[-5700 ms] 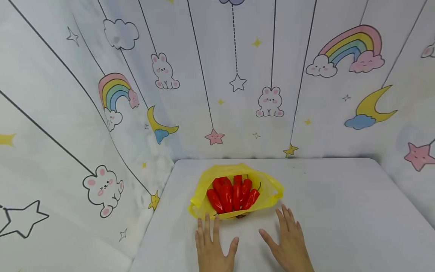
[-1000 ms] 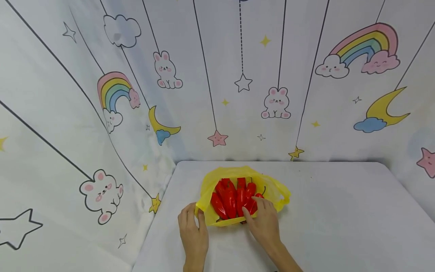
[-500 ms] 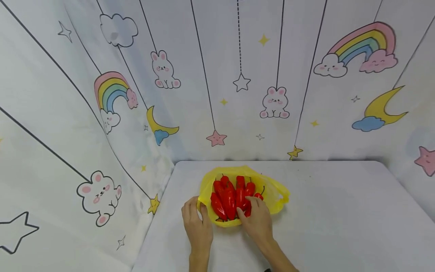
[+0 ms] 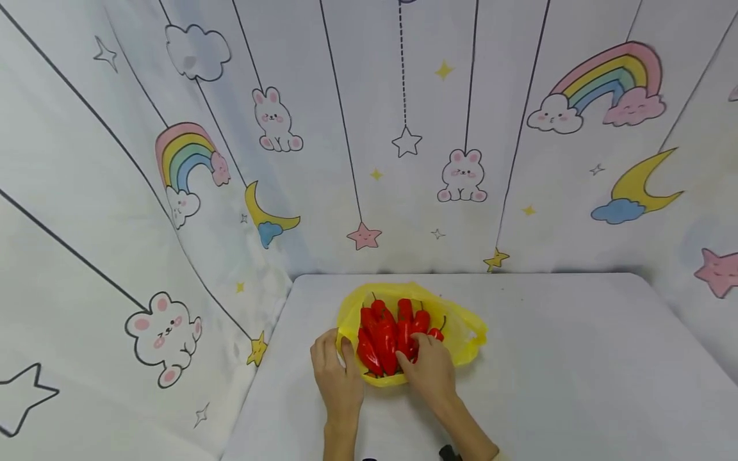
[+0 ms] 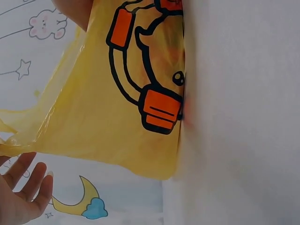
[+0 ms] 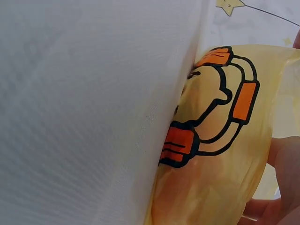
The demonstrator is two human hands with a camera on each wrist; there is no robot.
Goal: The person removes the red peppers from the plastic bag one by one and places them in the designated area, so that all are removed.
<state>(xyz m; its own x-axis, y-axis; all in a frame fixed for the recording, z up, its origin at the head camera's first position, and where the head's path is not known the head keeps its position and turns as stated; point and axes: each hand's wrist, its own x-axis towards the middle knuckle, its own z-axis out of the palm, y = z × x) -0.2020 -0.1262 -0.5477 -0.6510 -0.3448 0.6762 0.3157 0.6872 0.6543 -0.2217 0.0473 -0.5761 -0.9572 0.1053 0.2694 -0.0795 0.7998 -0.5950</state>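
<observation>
A yellow plastic bag [image 4: 469, 330] lies on the table with its mouth towards me. Several glossy red chili peppers [image 4: 385, 339], some with thin dark stems, fill it. My left hand [image 4: 340, 384] holds the bag's left rim, thumb inside and fingers outside. Reaching over the front rim, my right hand [image 4: 434, 371] has its thumb and fingers around a red pepper [image 4: 410, 339] in the bag, partly hidden by the hand. The left wrist view shows the bag's underside with a black-and-orange print [image 5: 161, 110]; the peppers inside are mostly hidden there.
The white table [image 4: 553, 358] stretches to the right of the bag. Behind and to the left stands a white backdrop [image 4: 323, 147] printed with rabbits, stars and rainbows. A small dark object [image 4: 450, 452] sits by my right wrist.
Several seconds ago both hands were spread in front of the bag. Now the left grips its rim and the right is inside among the peppers, having shifted slightly left over the last second.
</observation>
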